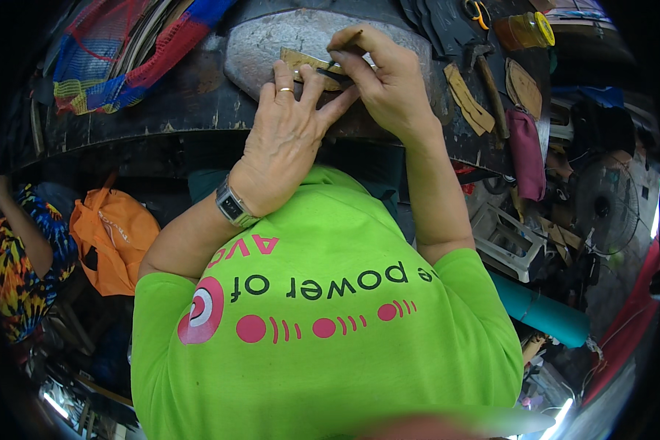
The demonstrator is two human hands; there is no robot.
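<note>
My left hand (286,139), with a watch on the wrist and a ring, lies with fingers spread, pressing a tan, straight-edged strip (295,57) and a small black piece (330,75) onto a grey slab (253,55). In my right hand (389,81) a thin, pen-like brown tool (350,42) is pinched between thumb and fingers. Its lower end points down toward the strip, close to the left fingertips. The fingers partly cover the strip and the black piece, so I cannot tell their full shapes or whether the tool's tip touches them.
Right of the slab lie tan pattern pieces (468,99), a hammer (491,95), orange-handled scissors (479,13), a yellow-lidded jar (521,31) and a maroon pouch (526,154). A colourful mesh bag (136,70) is at the left. Another person's arm (26,227) shows far left, beside an orange bag (114,242).
</note>
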